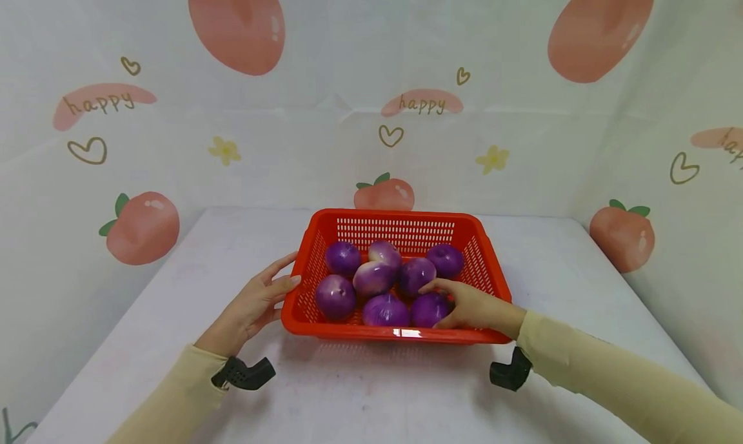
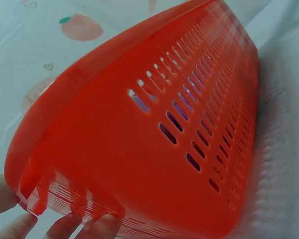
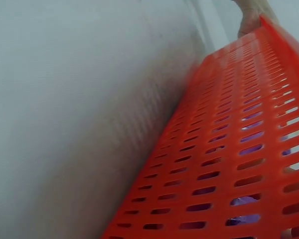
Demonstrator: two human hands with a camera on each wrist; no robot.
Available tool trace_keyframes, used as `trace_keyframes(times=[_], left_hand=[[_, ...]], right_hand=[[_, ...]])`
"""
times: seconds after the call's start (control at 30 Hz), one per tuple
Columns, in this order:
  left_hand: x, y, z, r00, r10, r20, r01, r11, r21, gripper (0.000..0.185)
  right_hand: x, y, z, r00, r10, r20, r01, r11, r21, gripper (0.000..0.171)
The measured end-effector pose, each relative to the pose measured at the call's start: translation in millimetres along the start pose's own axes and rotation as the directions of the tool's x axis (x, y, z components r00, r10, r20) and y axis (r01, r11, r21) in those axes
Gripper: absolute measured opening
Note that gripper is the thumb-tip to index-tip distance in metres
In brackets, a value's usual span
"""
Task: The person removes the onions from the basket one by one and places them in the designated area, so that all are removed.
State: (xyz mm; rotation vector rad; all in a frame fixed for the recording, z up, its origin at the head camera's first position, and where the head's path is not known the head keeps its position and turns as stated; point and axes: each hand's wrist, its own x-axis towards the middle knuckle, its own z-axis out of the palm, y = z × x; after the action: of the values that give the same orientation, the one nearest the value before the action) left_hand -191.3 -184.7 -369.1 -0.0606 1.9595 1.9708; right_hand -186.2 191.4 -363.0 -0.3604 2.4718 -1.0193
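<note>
1. Near the middle of the table [image 1: 174, 341], toward its back edge, we see a red slotted basket [image 1: 400, 228] standing flat, with seven purple onions [image 1: 374, 278] inside it.
2. Our left hand [image 1: 255, 302] rests against the basket's left wall, fingers [image 2: 65, 226] straight and slightly spread, the tips touching the rim corner in the left wrist view.
3. Our right hand [image 1: 473, 305] reaches over the front right rim into the basket, its fingers curled loosely over the front right onion [image 1: 428, 308]; we cannot tell whether they actually grip it.
4. Between that onion and the back wall the other onions lie packed, touching each other.
5. Around the table hangs a pale backdrop [image 1: 371, 108] printed with peaches, hearts and the word "happy".
6. On each wrist sits a black camera mount [image 1: 244, 373].
</note>
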Motion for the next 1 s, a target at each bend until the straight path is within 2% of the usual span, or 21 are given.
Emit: trace_keyframes(times=[0.23,0.47,0.57,0.67,0.8,1.0], left_hand=[[0.2,1.2,-0.7,1.0,0.01,0.006,-0.009,1.0,-0.017,0.068],[0.2,-0.3,0.0,1.0,0.001,0.001,-0.001,0.999,-0.033,0.069],[0.2,-1.6,0.1,1.0,0.003,0.003,-0.003,0.999,-0.033,0.068],[0.4,-2.4,-0.3,1.0,0.004,0.008,-0.004,0.999,-0.032,0.068],[0.2,-2.3,-1.0,1.0,0.007,0.01,-0.007,1.0,-0.024,0.069],[1.1,-2.2,-1.3,1.0,0.01,0.008,-0.01,1.0,-0.021,0.069]], right_hand=[[-9,-11,-9,0.997,-0.024,-0.068,0.021,0.998,-0.051,0.06],[-27,-24,-34,0.988,-0.121,-0.1,0.123,0.992,0.02,0.068],[-38,-29,-49,0.979,-0.142,-0.144,0.148,0.988,0.036,0.071],[-50,-32,-66,0.962,-0.155,-0.225,0.166,0.986,0.029,0.073],[-64,-29,-86,0.923,-0.168,-0.347,0.196,0.979,0.048,0.074],[-75,-12,-107,0.87,-0.116,-0.478,0.179,0.98,0.087,0.075]])
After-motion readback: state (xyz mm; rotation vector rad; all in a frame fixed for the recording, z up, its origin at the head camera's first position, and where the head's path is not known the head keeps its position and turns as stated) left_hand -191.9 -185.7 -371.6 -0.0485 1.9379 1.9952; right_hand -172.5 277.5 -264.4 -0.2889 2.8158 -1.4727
